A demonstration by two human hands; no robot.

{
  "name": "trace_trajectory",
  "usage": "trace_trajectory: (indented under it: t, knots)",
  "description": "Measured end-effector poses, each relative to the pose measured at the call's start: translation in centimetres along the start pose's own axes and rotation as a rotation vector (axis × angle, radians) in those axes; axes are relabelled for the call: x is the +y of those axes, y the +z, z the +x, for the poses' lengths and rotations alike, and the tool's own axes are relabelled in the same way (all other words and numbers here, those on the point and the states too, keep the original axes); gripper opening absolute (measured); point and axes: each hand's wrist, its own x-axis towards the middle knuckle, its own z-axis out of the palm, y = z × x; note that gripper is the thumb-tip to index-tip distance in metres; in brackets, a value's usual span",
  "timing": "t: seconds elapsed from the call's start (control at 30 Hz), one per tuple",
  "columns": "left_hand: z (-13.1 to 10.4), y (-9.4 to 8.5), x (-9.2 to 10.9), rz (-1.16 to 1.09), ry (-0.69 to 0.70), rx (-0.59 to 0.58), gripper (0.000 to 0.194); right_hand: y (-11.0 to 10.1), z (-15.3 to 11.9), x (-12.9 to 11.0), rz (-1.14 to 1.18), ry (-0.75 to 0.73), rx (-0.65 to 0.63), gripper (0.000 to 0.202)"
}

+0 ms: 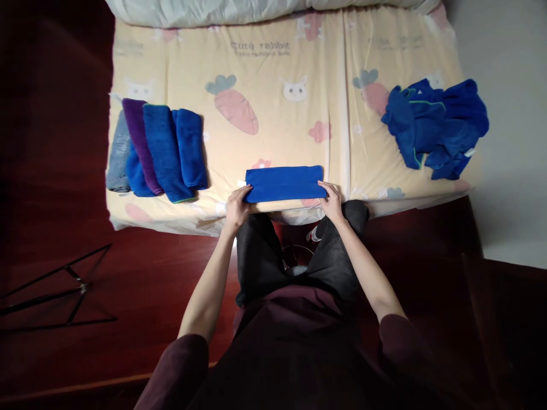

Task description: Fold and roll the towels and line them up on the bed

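A blue towel (285, 183), folded into a flat, long rectangle, lies at the front edge of the bed in front of me. My left hand (239, 206) pinches its left end, near a small white tag. At the opposite end, my right hand (332, 199) grips the near corner between thumb and fingers. Off to the left rest several folded or rolled towels (166, 154) in blue, purple and grey, side by side. A crumpled heap of blue towels (440, 125), some with green edging, sits on the right.
The bed (273, 125) has a yellow sheet printed with carrots and rabbits. A pale quilt (239, 10) runs along its far side. A black metal stand (70, 287) is on the dark red floor at left. A pale wall (506, 131) borders the bed's right side.
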Motion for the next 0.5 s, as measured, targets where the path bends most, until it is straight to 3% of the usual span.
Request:
trace_trajectory:
  t: [0.2, 0.4, 0.5]
  knots:
    - [-0.07, -0.24, 0.09, -0.056, -0.063, 0.047, 0.065, -0.07, 0.02, -0.09, 0.023, 0.08, 0.022, 0.047]
    - [-0.39, -0.18, 0.6, -0.106, -0.165, 0.133, 0.039, -0.02, -0.13, 0.16, 0.038, 0.12, 0.051, 0.035]
    - [-0.42, -0.04, 0.51, -0.123, -0.222, 0.153, 0.038, 0.12, -0.09, 0.42, 0.035, 0.141, 0.073, 0.031]
